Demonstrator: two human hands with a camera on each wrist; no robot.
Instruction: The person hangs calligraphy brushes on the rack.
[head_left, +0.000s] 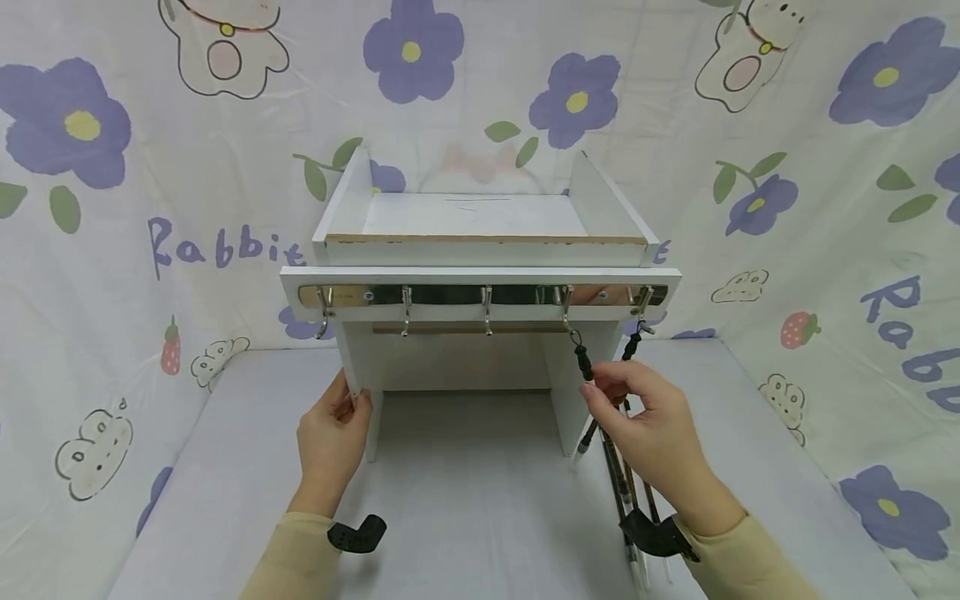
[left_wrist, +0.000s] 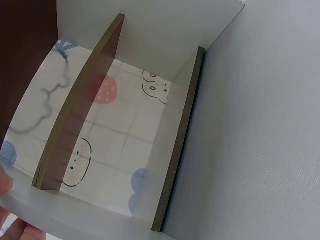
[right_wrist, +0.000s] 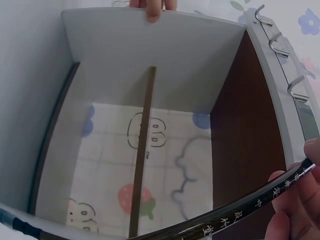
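My right hand (head_left: 637, 417) pinches a dark calligraphy brush (head_left: 583, 363) near its top, just below the fourth hook (head_left: 567, 308) of the rack's metal rail. Its cord loop is at the hook's tip; whether it hangs there I cannot tell. White characters run along the brush's handle (right_wrist: 245, 210) in the right wrist view. Another brush (head_left: 632, 345) hangs from the rightmost hook, partly hidden behind my hand. At the other side, my left hand (head_left: 333, 442) grips the left side panel (head_left: 358, 354) of the white wooden rack (head_left: 480, 273).
Several brushes (head_left: 617, 475) are seen beneath my right hand, partly covered by it and the wrist strap. The rack's upper tray (head_left: 487, 250) stands above the hook rail. A patterned cloth (head_left: 480, 108) hangs behind; the table (head_left: 465, 500) is covered in pale material.
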